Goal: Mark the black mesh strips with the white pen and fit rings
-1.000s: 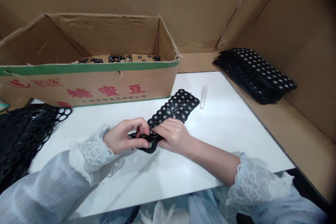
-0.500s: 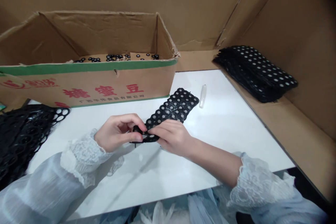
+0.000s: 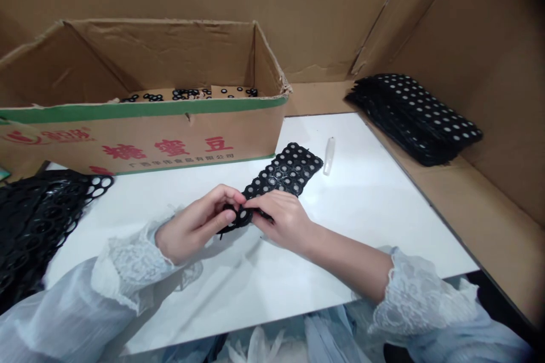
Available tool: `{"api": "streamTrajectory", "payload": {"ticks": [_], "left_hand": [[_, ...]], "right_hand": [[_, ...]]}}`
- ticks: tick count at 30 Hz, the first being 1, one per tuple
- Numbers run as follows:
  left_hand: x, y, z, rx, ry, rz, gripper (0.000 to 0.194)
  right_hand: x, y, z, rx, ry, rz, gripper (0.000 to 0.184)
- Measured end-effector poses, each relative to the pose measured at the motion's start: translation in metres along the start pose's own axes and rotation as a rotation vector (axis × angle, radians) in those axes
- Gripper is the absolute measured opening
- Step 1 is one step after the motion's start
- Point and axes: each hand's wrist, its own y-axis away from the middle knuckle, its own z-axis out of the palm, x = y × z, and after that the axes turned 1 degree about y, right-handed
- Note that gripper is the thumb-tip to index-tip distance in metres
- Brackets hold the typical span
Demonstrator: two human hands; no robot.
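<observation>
A black rubber sheet of joined rings [image 3: 283, 173], with pale round centres, lies slantwise on the white table. Its near end is raised a little between my two hands. My left hand [image 3: 200, 221] is closed, thumb and fingers pinching the left edge of that end. Close beside it, my right hand [image 3: 279, 218] grips the same sheet, its index finger and thumb meeting the left fingertips. The fingers hide part of the rings there. To the right of the sheet's far end lies a small whitish translucent stick [image 3: 329, 156].
An open cardboard box [image 3: 196, 130] stands at the back left, with several loose black rings [image 3: 191, 93] inside. A pile of black ring sheets [image 3: 38, 221] lies at the left. Stacked dotted black sheets [image 3: 417, 116] rest at the right by the cardboard wall [image 3: 481, 68].
My left hand has shifted slightly right and up, closer to my right hand. The near end of the sheet has turned and bunched between the fingers. My right hand has barely moved.
</observation>
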Motion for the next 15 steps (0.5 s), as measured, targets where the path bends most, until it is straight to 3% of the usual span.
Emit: {"api": "streamTrajectory", "payload": {"ticks": [6,12,15], "left_hand": [[-0.004,0.007,0.011,0.052,-0.353,0.083,0.025],[-0.008,0.011,0.032,0.277,-0.653,0.174,0.016],[-0.015,0.010,0.038,0.356,-0.769,0.249,0.022]], "right_hand": [[0.002,0.001,0.001,0.042,0.058,-0.013,0.011],[-0.002,0.004,0.007,0.014,0.101,-0.034,0.011],[-0.003,0.005,0.009,-0.005,0.108,-0.053,0.010]]}}
